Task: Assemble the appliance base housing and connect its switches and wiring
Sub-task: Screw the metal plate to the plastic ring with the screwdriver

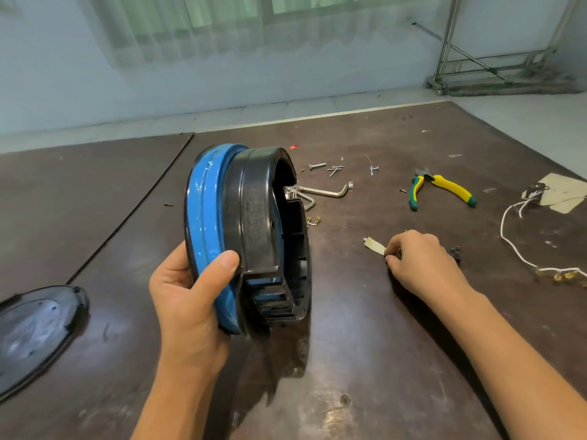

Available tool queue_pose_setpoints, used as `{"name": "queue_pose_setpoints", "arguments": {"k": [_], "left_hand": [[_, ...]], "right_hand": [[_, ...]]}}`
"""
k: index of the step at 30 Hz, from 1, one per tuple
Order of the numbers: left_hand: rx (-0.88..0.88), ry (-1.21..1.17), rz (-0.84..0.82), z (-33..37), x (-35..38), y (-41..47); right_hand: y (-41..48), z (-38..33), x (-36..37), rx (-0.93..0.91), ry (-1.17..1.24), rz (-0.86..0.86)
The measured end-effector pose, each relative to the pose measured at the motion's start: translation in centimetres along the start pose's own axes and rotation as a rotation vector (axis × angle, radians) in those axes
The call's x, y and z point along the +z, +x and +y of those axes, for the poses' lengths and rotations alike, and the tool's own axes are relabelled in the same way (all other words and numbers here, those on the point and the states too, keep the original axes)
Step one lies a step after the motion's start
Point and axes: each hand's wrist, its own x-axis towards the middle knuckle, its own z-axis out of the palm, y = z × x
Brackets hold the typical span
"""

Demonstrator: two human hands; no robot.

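1. the base housing (254, 223), one blue-and-black piece, is being held on edge low over the desk (365, 360). its open side is facing right, probably to keep the inside reachable.
2. the left hand (187, 300) is gripping its blue rim, with the thumb pressing in front and the other fingers hidden behind.
3. the right hand (422, 265) is resting on the desk, its fingers (394, 257) curling and pinching one beige-tabbed part (374, 244), likely the next piece to fit.
4. lying within reach are one pair of pliers (441, 190), two hex keys (330, 192), one white wire bundle (521, 239) and one black cover plate (35, 331). the loose screws (332, 169) are too small to count.
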Motion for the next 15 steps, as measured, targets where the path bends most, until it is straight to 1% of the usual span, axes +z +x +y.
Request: {"name": "queue_pose_setpoints", "arguments": {"k": [4, 6, 9, 12, 13, 15], "left_hand": [[-0.005, -0.022, 0.013, 0.4, -0.2, 0.0], [0.003, -0.004, 0.003, 0.3, 0.0, -0.1], [0.017, 0.047, 0.017, 0.0, 0.4, -0.3], [0.059, 0.106, -0.009, 0.0, 0.9, -0.7], [0.081, 0.134, -0.035, 0.1, 1.2, -0.9], [0.102, 0.172, -0.061, 0.1, 1.7, -1.2]], "right_hand": [[-0.4, -0.3, -0.2, -0.046, 0.02, 0.008], [-0.6, -0.7, -1.0, -0.08, 0.151, 0.016], [-1.5, -2.5, -3.0, -0.136, 0.464, 0.064], [-3.7, -5.2, -5.2, -0.192, 0.928, 0.082], [-4.5, -6.0, -5.8, -0.21, 1.063, 0.043], [-6.0, -7.4, -6.5, -0.242, 1.304, -0.122]]}}
